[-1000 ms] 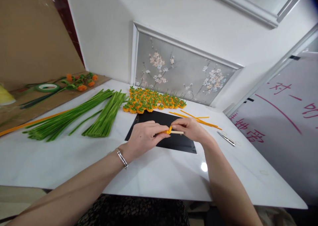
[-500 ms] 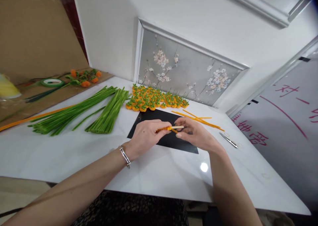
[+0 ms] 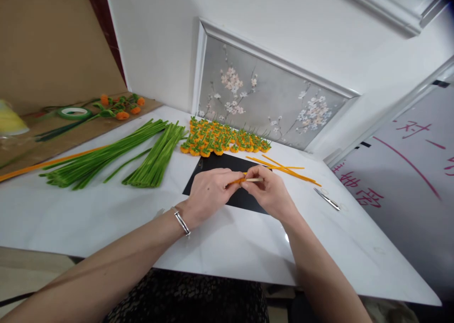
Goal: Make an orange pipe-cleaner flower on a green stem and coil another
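Note:
Above a black mat [image 3: 248, 202], my left hand [image 3: 209, 189] is closed around a thin pale stick [image 3: 256, 179] with an orange pipe cleaner [image 3: 237, 181] wound about it. My right hand [image 3: 272, 190] meets it from the right, thumb and fingertips pinched on the orange pipe cleaner beside the stick. The stick's bare end pokes out among the right fingers. Part of the winding is hidden by both hands. Loose orange pipe cleaners [image 3: 298, 173] lie on the white table [image 3: 227, 247] beyond my right hand.
Behind the mat stand several small orange-and-green pieces [image 3: 216, 141]. Bundles of green pipe cleaners [image 3: 152, 167] lie to the left. Green tape [image 3: 74, 112] and finished orange flowers [image 3: 122, 115] rest on brown board. A slim metal tool [image 3: 327, 199] lies at right.
My right hand has moved left, up against my left hand, and its fingers have closed on the orange pipe cleaner by the stick. My left hand keeps its hold.

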`<state>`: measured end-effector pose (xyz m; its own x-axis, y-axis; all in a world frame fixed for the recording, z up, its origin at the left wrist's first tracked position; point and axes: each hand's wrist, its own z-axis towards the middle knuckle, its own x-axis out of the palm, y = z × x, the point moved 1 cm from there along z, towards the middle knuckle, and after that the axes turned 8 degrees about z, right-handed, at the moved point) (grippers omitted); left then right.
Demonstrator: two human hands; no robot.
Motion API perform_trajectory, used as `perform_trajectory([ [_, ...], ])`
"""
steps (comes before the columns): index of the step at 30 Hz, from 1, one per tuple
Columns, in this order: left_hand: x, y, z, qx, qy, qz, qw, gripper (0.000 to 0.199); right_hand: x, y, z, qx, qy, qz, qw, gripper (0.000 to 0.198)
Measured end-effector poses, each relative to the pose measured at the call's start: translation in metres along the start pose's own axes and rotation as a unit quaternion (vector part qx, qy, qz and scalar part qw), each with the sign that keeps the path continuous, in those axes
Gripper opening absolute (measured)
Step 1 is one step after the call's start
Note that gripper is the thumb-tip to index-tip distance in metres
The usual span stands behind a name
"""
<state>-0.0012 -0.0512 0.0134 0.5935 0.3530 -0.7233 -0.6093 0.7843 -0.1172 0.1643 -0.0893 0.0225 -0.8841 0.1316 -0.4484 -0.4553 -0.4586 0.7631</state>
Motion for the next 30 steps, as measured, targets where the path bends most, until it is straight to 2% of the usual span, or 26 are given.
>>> perform_trajectory([
  [4, 0.002, 0.001, -0.001, -0.003, 0.019, -0.011, 1.0, 0.016, 0.001, 0.001, -0.001, -0.023, 0.001, -0.046, 0.999, 0.005],
  [8, 0.003, 0.004, 0.0, -0.01, 0.037, -0.044, 0.998, 0.016, 0.005, 0.003, -0.003, -0.09, -0.015, -0.134, 0.987, 0.006],
  [16, -0.002, 0.005, 0.005, -0.051, 0.073, -0.151, 0.984, 0.013, 0.008, 0.003, -0.005, -0.195, -0.016, -0.28, 0.94, 0.015],
  [20, -0.001, 0.006, 0.006, -0.072, 0.082, -0.227, 0.968, 0.016, 0.007, 0.0, -0.006, -0.23, -0.031, -0.357, 0.905, 0.016],
  [22, 0.0, 0.007, 0.006, -0.08, 0.092, -0.273, 0.954, 0.019, 0.005, 0.0, -0.005, -0.24, -0.032, -0.369, 0.898, 0.015],
  [24, 0.001, 0.007, 0.006, -0.084, 0.108, -0.329, 0.934, 0.021, 0.001, 0.002, -0.003, -0.241, -0.027, -0.343, 0.907, 0.012],
  [27, 0.001, 0.006, 0.006, -0.094, 0.145, -0.413, 0.894, 0.021, -0.008, 0.007, 0.0, -0.218, -0.005, -0.227, 0.949, 0.008],
  [30, -0.002, 0.004, 0.006, -0.114, 0.17, -0.467, 0.86, 0.018, -0.018, 0.01, 0.001, -0.183, -0.011, -0.116, 0.976, 0.018],
])
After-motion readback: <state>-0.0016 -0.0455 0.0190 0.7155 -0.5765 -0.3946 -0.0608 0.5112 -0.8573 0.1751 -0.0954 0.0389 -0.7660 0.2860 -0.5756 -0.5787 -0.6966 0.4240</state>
